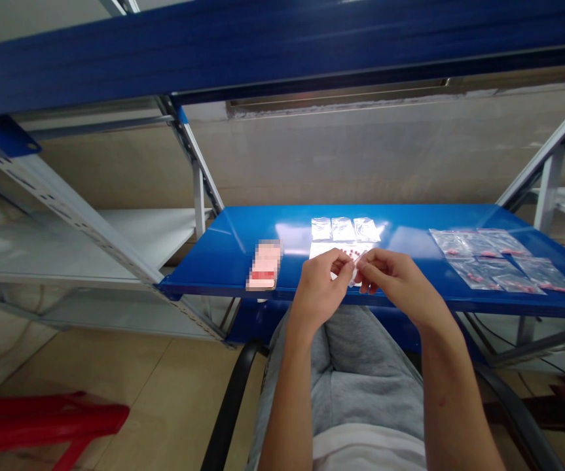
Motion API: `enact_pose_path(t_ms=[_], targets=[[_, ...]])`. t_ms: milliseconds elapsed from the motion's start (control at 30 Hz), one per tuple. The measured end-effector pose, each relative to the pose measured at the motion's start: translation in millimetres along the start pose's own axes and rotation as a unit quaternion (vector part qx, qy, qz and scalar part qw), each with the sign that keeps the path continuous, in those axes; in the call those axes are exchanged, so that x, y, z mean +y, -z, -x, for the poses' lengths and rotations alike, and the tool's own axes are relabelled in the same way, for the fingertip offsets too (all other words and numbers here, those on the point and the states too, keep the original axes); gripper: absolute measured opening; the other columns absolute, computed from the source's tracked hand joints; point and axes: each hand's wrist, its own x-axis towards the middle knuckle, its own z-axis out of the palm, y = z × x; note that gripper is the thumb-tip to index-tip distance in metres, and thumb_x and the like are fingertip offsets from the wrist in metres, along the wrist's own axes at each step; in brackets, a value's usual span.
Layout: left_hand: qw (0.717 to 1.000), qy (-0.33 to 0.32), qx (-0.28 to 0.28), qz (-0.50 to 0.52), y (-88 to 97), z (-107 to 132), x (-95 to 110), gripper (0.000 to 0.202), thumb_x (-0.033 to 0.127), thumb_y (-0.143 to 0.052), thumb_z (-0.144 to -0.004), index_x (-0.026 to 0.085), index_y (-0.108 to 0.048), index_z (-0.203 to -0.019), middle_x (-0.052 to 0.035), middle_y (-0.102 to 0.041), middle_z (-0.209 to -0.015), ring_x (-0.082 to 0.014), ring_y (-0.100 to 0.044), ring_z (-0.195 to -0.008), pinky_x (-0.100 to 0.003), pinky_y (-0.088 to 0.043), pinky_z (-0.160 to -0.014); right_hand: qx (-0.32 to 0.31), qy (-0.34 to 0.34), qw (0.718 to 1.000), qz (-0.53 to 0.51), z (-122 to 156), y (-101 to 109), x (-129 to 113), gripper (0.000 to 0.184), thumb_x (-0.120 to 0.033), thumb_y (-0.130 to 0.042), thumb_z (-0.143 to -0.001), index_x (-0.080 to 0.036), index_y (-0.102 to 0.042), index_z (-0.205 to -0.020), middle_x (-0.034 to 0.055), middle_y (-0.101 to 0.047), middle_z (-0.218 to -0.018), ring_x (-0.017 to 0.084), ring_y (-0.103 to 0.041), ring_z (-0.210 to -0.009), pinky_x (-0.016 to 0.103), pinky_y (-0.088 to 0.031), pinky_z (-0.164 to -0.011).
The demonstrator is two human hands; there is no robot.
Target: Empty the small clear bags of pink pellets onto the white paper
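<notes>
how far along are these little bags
Done looks like the clear bags holding pink pieces at right. In hand: the left hand and right hand pinch a small clear bag. Still left: three flat clear bags at the back and the pink pieces on the white sheet.

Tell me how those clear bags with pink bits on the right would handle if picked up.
The clear bags look thin and floppy, lying flat with creases. They are probably light, holding only a few small pink pieces, which would likely shift about. The glossy film may feel slippery.
</notes>
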Motion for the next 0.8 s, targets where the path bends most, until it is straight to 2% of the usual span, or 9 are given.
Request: enact_pose_path(t_ms=[400,600,800], targets=[[1.000,-0.025,-0.007,0.004,-5.2,0.2,4.4,0.009,0.024,-0.060,-0.094,0.021,-0.067,-0.088,-0.0023,-0.075,-0.082,-0.0164,-0.069,-0.077,-0.026,-0.050,-0.070,-0.007,0.004,1.000,0.022,-0.3,2.4,2.4,0.036,-0.050,-0.060,-0.090,-0.020,-0.065,-0.072,0.0037,-0.066,-0.066,0.016,-0.062,-0.061,0.026,-0.049,-0.056],[1.000,-0.028,0.000,-0.014,-4.1,-0.6,2.4,0.012,0.024,-0.060,-0.094,0.020,-0.064,-0.083,-0.0020,-0.074,-0.080,-0.0154,-0.066,-0.073,-0.026,-0.048,-0.070,-0.009,0.025,0.999,0.034,-0.4,1.6,1.1,0.034,-0.048,-0.059,-0.091,-0.020,-0.062,-0.071,0.0032,-0.065,-0.066,0.016,-0.061,-0.061,0.026,-0.049,-0.056],[0.999,-0.026,0.007,-0.020,-13.4,1.0,2.2,0.011,0.024,-0.058,-0.094,0.021,-0.062,-0.084,-0.0012,-0.071,-0.079,-0.0153,-0.066,-0.074,-0.025,-0.046,-0.067,-0.003,0.021,0.999,0.050,0.5,4.4,2.9,0.036,-0.049,-0.058,-0.092,-0.021,-0.058,-0.069,0.0010,-0.060,-0.060,0.014,-0.055,-0.053,0.026,-0.043,-0.052]])
